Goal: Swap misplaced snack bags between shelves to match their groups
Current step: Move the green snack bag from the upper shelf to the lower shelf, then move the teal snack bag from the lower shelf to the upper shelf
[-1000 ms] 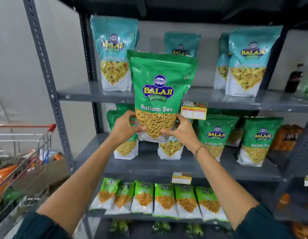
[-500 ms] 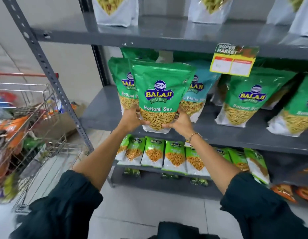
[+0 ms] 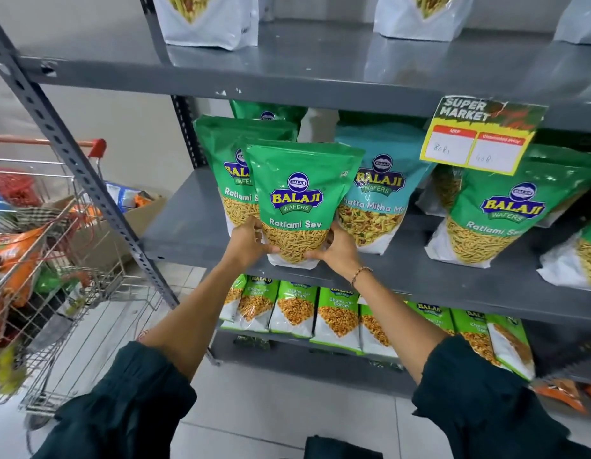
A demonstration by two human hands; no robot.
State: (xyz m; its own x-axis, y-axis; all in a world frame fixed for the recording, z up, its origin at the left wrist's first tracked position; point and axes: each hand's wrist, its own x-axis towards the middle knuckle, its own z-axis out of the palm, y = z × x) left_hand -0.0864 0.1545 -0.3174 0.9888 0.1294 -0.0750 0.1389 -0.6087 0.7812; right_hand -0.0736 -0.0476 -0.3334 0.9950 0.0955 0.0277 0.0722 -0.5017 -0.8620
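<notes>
I hold a green Ratlami Sev bag (image 3: 299, 197) upright by its bottom corners, my left hand (image 3: 251, 238) on its left side and my right hand (image 3: 337, 248) on its right. Its base hovers at the front edge of the grey middle shelf (image 3: 188, 226). Just behind it stands another green Ratlami Sev bag (image 3: 227, 160). To the right, touching or nearly touching the held bag, stands a teal Khatta Mitha Mix bag (image 3: 383, 193). More green Ratlami Sev bags (image 3: 496, 210) stand further right on the same shelf.
The upper shelf (image 3: 320, 67) carries white-bottomed bags (image 3: 214, 24). A yellow price tag (image 3: 479, 134) hangs from its edge. The lower shelf holds several small green Chana Jor Garam packs (image 3: 337, 313). A loaded shopping cart (image 3: 39, 260) stands at left beside the slotted upright (image 3: 72, 154).
The green bag has come down from in front of the upper shelf to the middle shelf, and my view has dropped and moved closer. Both hands keep their hold.
</notes>
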